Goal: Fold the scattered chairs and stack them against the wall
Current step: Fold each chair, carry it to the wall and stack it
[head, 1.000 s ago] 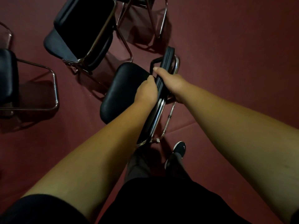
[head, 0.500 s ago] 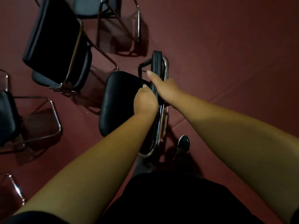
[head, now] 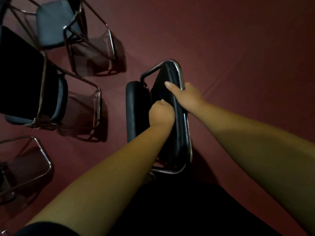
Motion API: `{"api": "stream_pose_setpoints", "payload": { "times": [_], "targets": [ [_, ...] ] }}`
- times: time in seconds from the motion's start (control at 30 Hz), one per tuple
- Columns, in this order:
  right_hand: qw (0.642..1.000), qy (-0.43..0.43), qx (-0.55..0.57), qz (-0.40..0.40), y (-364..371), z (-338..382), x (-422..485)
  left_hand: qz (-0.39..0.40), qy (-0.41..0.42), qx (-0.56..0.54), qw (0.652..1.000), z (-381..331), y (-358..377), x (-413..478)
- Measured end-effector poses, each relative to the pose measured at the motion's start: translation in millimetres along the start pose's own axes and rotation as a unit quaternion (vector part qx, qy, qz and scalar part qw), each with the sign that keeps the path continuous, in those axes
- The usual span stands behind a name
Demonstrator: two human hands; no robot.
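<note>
Red floor (head: pixel 238 40), both hands (head: pixel 162 114) (head: pixel 186 97) gripping chair (head: pixel 178 143)

Black chrome-framed chair (head: pixel 177 137) nearly folded, seat raised beside backrest; open chair (head: pixel 22 74) stands left.

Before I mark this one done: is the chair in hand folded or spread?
Nearly folded. Its seat stands edge-on beside the backrest, with the left hand between them; the right hand grips the backrest top.

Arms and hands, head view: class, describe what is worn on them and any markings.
Both forearms are bare. The left hand and right hand show no gloves, rings or watch. A black short sleeve covers the left upper arm.
</note>
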State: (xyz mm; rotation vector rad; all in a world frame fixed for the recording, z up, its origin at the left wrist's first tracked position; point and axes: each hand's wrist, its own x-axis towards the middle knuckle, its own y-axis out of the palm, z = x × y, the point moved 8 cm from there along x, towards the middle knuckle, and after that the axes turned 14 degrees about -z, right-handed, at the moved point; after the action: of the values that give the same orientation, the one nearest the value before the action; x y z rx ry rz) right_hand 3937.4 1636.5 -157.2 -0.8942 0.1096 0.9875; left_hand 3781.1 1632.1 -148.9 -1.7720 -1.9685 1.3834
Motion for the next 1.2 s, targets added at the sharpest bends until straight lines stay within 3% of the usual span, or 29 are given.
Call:
{"api": "stream_pose_setpoints", "payload": {
  "times": [0.13, 0.2, 0.3, 0.37, 0.47, 0.53, 0.77, 0.83, 1.03, 1.2],
  "targets": [
    [0.998, 0.042, 0.018, -0.035, -48.2, -36.5, 14.1, 0.16, 0.118, 0.085, 0.976, -21.8, 36.1, -9.9],
    [0.995, 0.079, 0.04, -0.055, -63.0, -55.1, 18.6, 0.146, 0.165, 0.105, 0.97, -31.5, 36.8, -11.5],
    [0.99, 0.117, 0.044, -0.064, -83.5, -78.5, 28.6, 0.031, 0.205, 0.138, 0.969, -39.1, 22.7, -1.0],
    [0.989, 0.136, 0.006, -0.06, -97.1, -91.5, 34.1, 0.027, 0.174, 0.164, 0.971, -26.2, 23.2, 7.8],
    [0.984, 0.154, -0.04, -0.077, -110.6, -105.2, 44.4, 0.159, 0.091, 0.186, 0.965, 3.6, 44.4, 7.6],
    [0.981, 0.16, -0.051, -0.099, -116.6, -108.4, 48.1, 0.226, 0.104, 0.221, 0.943, 9.9, 58.1, -1.3],
    [0.968, 0.186, -0.057, -0.157, -129.3, -99.9, 48.8, 0.309, 0.14, 0.204, 0.918, -18.6, 94.4, -6.7],
    [0.967, 0.187, -0.048, -0.164, -130.1, -98.2, 47.2, 0.314, 0.157, 0.216, 0.911, -31.1, 102.4, -2.7],
    [0.964, 0.203, -0.059, -0.158, -140.0, -99.8, 52.8, 0.347, 0.219, 0.342, 0.846, -56.5, 104.0, -2.4],
    [0.968, 0.204, -0.055, -0.135, -139.8, -76.8, 68.2, 0.254, 0.315, 0.362, 0.84, -114.1, 88.6, 23.4]
  ]
}}
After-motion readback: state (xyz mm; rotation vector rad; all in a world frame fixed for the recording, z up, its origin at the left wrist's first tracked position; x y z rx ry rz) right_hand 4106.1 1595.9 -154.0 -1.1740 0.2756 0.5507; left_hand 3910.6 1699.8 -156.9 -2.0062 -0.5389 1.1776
